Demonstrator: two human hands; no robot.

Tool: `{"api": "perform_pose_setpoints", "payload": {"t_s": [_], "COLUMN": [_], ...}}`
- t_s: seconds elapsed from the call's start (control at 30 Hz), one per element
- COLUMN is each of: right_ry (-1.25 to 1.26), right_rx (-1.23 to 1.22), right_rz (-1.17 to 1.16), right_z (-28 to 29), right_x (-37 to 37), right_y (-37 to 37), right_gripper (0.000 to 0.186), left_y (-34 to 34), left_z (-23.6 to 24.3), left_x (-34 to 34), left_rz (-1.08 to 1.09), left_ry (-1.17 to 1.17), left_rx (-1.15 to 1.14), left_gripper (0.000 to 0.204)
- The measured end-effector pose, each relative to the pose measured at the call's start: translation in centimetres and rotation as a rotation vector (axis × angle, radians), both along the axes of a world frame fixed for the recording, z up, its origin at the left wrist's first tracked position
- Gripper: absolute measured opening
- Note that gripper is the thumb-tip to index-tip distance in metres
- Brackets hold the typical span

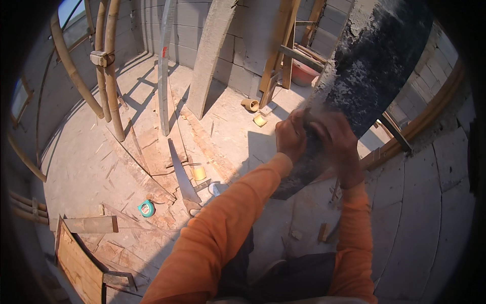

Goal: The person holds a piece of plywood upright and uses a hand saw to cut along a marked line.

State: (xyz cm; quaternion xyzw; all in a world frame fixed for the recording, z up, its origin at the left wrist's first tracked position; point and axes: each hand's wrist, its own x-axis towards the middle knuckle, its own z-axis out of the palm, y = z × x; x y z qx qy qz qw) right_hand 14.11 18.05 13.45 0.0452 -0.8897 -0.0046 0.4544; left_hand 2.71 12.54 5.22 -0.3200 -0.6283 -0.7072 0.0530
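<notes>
A long dark board (382,55), crusted with pale residue along its left edge, leans diagonally at the right. My left hand (290,138) is closed at that edge, thumb up; whatever it grips is hidden. Just right of it, my right hand (338,143) is curled against the board, blurred amid a pale haze, with anything inside it too unclear to name. Both orange-sleeved forearms come up from the bottom. On the floor to their left lie a handsaw (182,177), a teal tape measure (146,208) and a yellow piece (200,173).
Bamboo poles (112,101), a metal bar (163,91) and a pale plank (200,86) stand at the left and back. A wooden ladder (283,50) and red basin (304,75) are behind the board; a wooden frame (81,253) lies lower left. A block wall (415,213) rises right.
</notes>
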Motion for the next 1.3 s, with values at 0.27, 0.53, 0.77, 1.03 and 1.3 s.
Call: {"api": "perform_pose_setpoints", "payload": {"t_s": [0.27,0.53,0.77,1.03,1.3], "right_ry": [0.104,0.317,0.132,0.065,0.090], "right_rx": [0.229,-0.039,0.010,0.063,0.154], "right_rz": [-0.067,-0.157,-0.017,0.022,-0.029], "right_z": [-0.7,1.7,2.9,0.4,0.1], "right_x": [-1.0,-0.6,1.3,-0.1,-0.4], "right_y": [0.1,0.1,-0.3,0.2,-0.4], "right_gripper": [0.018,0.010,0.012,0.019,0.017], "left_y": [1.1,0.3,0.0,-0.1,0.0], "left_z": [-0.5,-0.1,0.2,0.0,-0.4], "left_x": [-0.1,0.2,0.5,0.4,0.3], "left_rz": [0.092,0.054,0.056,0.052,0.070], "left_ry": [0.111,0.054,0.018,0.008,0.028], "left_rx": [0.183,0.126,0.118,0.038,0.074], "left_gripper": [0.054,0.058,0.065,0.048,0.057]}}
